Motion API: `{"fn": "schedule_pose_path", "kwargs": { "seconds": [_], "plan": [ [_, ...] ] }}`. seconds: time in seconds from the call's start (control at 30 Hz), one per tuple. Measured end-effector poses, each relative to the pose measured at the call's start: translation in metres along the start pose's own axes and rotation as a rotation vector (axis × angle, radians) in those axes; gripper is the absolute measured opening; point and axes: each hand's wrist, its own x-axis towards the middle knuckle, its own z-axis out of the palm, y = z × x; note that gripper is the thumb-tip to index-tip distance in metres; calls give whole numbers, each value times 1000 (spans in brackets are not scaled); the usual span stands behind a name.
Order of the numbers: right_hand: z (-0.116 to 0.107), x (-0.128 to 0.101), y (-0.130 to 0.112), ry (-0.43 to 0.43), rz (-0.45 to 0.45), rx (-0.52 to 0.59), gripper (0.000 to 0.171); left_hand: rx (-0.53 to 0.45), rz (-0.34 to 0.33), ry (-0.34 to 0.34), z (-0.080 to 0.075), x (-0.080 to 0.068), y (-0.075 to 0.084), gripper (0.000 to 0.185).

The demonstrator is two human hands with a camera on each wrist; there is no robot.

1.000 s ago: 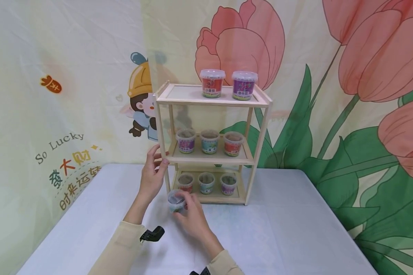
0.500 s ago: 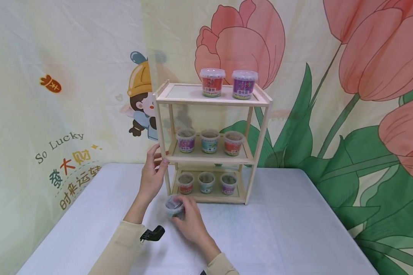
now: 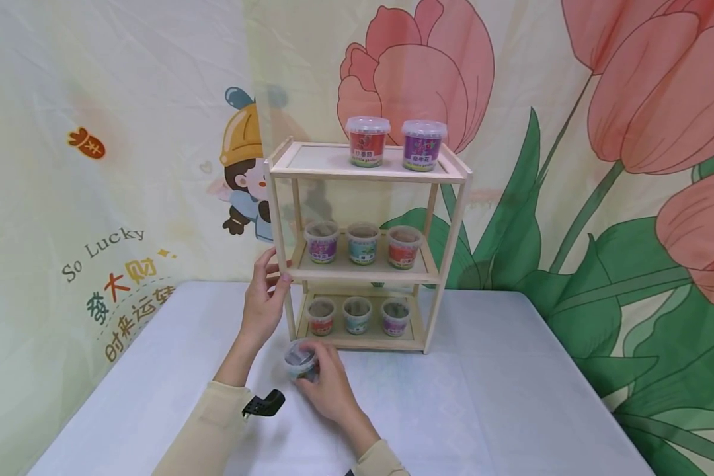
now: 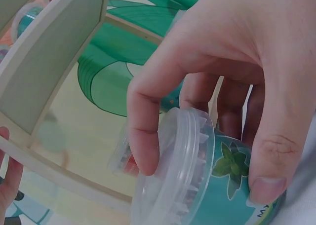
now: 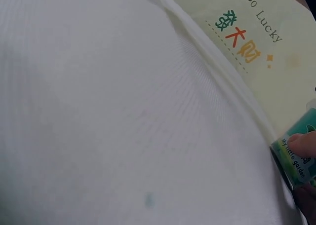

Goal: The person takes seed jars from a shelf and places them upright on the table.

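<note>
A small teal-labelled cup (image 3: 300,361) with a clear lid stands on the white tablecloth just in front of the wooden shelf rack (image 3: 447,264). My right hand (image 3: 317,362) grips it from the right, fingers curled over the lid rim. The left wrist view shows this grip close up: the cup (image 4: 222,185) with a leaf print, the right hand's fingers (image 4: 145,136) over its lid. In the right wrist view the cup (image 5: 300,158) sits at the right edge with a fingertip (image 5: 303,143) on its label. My left hand (image 3: 276,271) holds the rack's front left post at middle-shelf height.
The rack carries two lidded cups (image 3: 367,141) on top, three on the middle shelf (image 3: 363,243) and three on the bottom shelf (image 3: 357,315). A printed cloth backdrop (image 3: 125,165) hangs behind the table (image 3: 512,396). A black wrist mount (image 3: 263,403) sits on my left sleeve.
My right hand has slid the cup slightly left and nearer to me on the tablecloth. My left hand stays on the rack's post.
</note>
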Motion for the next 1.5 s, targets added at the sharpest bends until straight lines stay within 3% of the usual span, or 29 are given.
{"fn": "schedule_pose_path", "kwargs": {
  "seconds": [0.57, 1.33, 1.4, 1.5],
  "plan": [
    [3, -4, 2, 11, -12, 15, 63, 5, 29, -1, -1, 1, -3, 57],
    [11, 1, 3, 41, 53, 91, 64, 14, 32, -19, -2, 2, 0, 57],
    [10, 0, 3, 36, 52, 92, 65, 13, 28, -20, -2, 0, 10, 57],
    [9, 1, 4, 14, 50, 94, 66, 10, 17, -19, -1, 0, 12, 56]
  ]
}}
